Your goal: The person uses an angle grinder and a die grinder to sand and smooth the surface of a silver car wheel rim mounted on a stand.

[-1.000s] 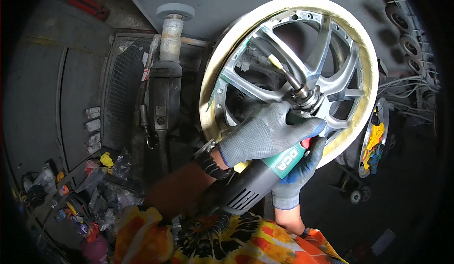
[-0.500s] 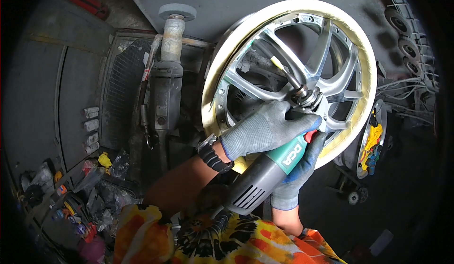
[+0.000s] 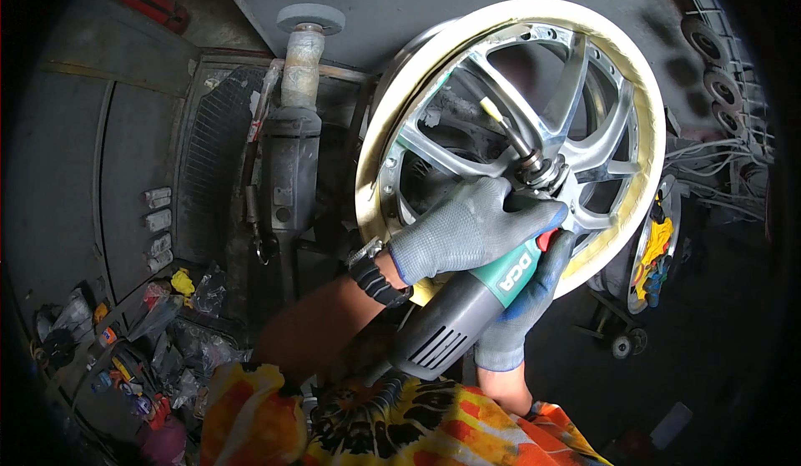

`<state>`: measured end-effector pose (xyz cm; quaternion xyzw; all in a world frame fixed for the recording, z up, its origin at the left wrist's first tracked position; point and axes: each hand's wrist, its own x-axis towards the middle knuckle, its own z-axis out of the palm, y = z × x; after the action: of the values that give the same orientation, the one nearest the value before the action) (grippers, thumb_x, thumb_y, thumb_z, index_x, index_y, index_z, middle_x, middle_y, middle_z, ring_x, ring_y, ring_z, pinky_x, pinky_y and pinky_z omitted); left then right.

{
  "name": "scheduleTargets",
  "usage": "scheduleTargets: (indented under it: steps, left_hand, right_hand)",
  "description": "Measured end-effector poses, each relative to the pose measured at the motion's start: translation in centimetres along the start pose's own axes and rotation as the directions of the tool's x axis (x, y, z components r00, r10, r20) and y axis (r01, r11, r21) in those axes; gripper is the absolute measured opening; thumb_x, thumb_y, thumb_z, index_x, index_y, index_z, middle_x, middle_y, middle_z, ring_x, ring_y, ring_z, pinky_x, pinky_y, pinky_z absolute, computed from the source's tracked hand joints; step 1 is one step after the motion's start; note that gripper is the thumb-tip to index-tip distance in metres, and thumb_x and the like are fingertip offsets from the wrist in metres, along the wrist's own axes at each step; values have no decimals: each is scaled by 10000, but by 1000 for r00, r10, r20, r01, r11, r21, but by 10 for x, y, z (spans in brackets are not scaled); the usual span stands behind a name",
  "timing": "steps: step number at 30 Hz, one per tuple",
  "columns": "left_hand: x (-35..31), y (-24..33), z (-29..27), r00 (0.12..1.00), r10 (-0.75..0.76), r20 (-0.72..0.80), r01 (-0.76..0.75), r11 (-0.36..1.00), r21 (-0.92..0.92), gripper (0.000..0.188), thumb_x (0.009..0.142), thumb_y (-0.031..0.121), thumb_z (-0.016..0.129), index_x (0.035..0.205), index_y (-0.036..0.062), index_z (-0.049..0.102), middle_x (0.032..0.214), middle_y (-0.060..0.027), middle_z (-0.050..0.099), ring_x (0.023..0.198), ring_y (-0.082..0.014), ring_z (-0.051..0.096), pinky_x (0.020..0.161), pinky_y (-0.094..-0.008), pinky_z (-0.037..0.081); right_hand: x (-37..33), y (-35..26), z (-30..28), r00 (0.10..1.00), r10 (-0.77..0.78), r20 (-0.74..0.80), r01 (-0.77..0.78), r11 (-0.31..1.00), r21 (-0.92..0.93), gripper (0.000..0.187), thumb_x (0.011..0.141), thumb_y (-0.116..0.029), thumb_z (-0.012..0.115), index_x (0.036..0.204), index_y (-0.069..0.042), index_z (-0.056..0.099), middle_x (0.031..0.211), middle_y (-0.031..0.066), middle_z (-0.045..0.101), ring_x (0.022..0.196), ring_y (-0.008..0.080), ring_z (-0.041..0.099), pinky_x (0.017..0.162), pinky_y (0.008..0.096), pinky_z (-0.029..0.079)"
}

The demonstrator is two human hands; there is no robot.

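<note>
My left hand (image 3: 463, 224), in a grey knitted glove, is wrapped over the front of a green-and-black handheld electric grinder (image 3: 455, 320). From the right and below, my right hand (image 3: 526, 312), in a grey and blue glove, holds the same tool near its red button (image 3: 546, 239). The tool's working end is hidden behind my left fingers. Just beyond it stands a spoked metal wheel rim (image 3: 563, 124), its outer edge covered in pale yellow tape. At the hub, a metal shaft (image 3: 519, 142) with a yellowish tip points up and left.
Left of the rim stands a dark bench machine (image 3: 292, 174) with a round grey disc (image 3: 311, 19) on top. Bags and loose items (image 3: 179, 341) pile up at lower left. A second rim (image 3: 642, 249) holds yellow cloth at right, near several small wheels (image 3: 702, 40) on a rack.
</note>
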<state>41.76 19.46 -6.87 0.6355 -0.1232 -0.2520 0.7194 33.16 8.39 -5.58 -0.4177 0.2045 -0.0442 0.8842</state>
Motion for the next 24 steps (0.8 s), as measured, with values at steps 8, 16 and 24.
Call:
scheduleTargets:
  steps: [8, 16, 24]
  left_hand:
    - [-9, -2, 4, 994, 98, -44, -93, 991, 94, 470, 987, 406, 683, 1109, -48, 695, 962, -190, 739, 904, -202, 733, 821, -336, 552]
    - [3, 7, -3, 995, -104, -5, 104, 992, 67, 446, 984, 391, 689, 1077, -45, 699, 934, -181, 741, 866, -220, 739, 800, -348, 557]
    - [-9, -2, 2, 998, 38, -55, -34, 997, 65, 427, 991, 369, 685, 1105, -43, 694, 967, -187, 736, 890, -230, 734, 828, -353, 552]
  right_hand:
    - [-4, 0, -4, 993, 52, -103, -49, 998, 34, 564, 1116, -490, 380, 1456, -56, 499, 1393, 116, 594, 1268, 209, 590, 1109, 368, 471]
    - [4, -1, 2, 1000, 20, 15, -23, 986, 163, 534, 1115, -466, 402, 1445, -59, 504, 1376, 117, 602, 1248, 207, 600, 1093, 363, 481]
    - [-4, 0, -4, 999, 53, -6, -52, 996, 75, 555, 1118, -483, 379, 1456, -58, 495, 1398, 113, 588, 1262, 200, 591, 1110, 369, 467]
